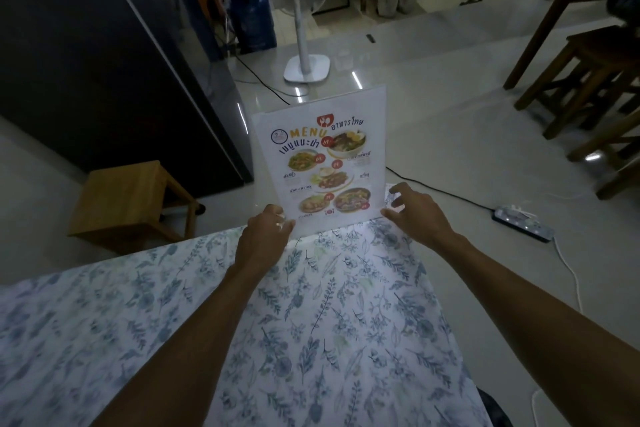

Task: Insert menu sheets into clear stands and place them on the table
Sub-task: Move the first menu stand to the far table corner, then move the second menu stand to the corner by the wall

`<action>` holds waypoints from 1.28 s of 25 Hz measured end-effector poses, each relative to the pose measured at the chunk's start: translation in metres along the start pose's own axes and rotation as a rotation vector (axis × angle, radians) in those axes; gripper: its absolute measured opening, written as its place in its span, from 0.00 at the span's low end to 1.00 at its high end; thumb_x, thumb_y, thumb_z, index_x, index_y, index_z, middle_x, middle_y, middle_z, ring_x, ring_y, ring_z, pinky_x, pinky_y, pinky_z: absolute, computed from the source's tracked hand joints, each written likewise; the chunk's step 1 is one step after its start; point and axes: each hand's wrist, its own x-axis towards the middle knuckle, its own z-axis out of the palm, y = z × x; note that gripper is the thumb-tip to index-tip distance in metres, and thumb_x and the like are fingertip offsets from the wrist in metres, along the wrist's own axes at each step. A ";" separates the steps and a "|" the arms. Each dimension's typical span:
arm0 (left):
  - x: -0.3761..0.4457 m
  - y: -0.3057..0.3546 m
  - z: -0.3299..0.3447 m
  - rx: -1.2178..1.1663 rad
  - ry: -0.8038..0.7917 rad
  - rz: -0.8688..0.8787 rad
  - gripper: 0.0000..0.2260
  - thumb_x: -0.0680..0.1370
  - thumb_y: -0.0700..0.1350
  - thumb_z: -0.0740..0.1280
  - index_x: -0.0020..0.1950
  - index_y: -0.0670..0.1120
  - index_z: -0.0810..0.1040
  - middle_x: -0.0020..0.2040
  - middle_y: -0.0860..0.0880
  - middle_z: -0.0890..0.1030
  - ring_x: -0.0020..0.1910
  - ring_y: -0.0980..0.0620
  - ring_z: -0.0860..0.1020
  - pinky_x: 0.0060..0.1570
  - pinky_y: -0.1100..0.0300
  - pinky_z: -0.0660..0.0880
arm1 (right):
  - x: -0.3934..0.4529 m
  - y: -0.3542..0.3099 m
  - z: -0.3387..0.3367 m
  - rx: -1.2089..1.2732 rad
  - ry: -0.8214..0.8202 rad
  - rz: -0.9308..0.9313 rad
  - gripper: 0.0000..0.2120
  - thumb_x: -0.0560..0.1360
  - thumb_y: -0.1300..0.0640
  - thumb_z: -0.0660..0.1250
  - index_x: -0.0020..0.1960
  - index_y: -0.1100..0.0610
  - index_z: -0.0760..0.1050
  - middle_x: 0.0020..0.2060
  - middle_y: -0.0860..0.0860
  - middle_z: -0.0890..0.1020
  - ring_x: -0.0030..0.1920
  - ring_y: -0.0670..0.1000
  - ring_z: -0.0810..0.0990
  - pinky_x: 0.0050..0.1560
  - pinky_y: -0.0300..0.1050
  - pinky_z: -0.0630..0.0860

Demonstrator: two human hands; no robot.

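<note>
stand (320, 163) upright at bench (311, 322) far edge | your left hand (265, 236) pinches its bottom corner | right hand (414, 213) open beside it, equally near

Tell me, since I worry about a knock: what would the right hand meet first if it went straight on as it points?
Probably the stand: the right hand, fingers spread, points at its lower right edge at the table corner. Depth is unclear.

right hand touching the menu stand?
Apart. The head view shows the right hand open beside the menu stand, floor and tablecloth showing between fingers and its edge.
</note>
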 end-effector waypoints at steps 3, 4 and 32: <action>-0.022 -0.002 -0.008 0.032 0.014 0.018 0.16 0.78 0.55 0.67 0.62 0.49 0.75 0.59 0.49 0.81 0.54 0.47 0.80 0.51 0.53 0.77 | -0.023 -0.010 -0.012 -0.072 0.035 0.055 0.21 0.72 0.42 0.72 0.58 0.51 0.70 0.49 0.49 0.85 0.48 0.53 0.83 0.43 0.46 0.75; -0.031 -0.003 -0.012 0.032 0.017 0.022 0.16 0.78 0.56 0.67 0.62 0.49 0.75 0.59 0.50 0.81 0.55 0.47 0.80 0.51 0.54 0.76 | -0.033 -0.016 -0.016 -0.088 0.045 0.059 0.20 0.72 0.42 0.71 0.57 0.50 0.71 0.49 0.49 0.85 0.47 0.53 0.83 0.42 0.46 0.74; -0.439 -0.294 -0.208 -0.130 0.191 -0.185 0.16 0.79 0.57 0.65 0.63 0.50 0.75 0.56 0.54 0.82 0.51 0.52 0.81 0.49 0.56 0.77 | -0.453 -0.343 0.166 -0.033 -0.191 -0.316 0.19 0.74 0.42 0.69 0.58 0.51 0.70 0.47 0.47 0.86 0.44 0.49 0.83 0.37 0.44 0.74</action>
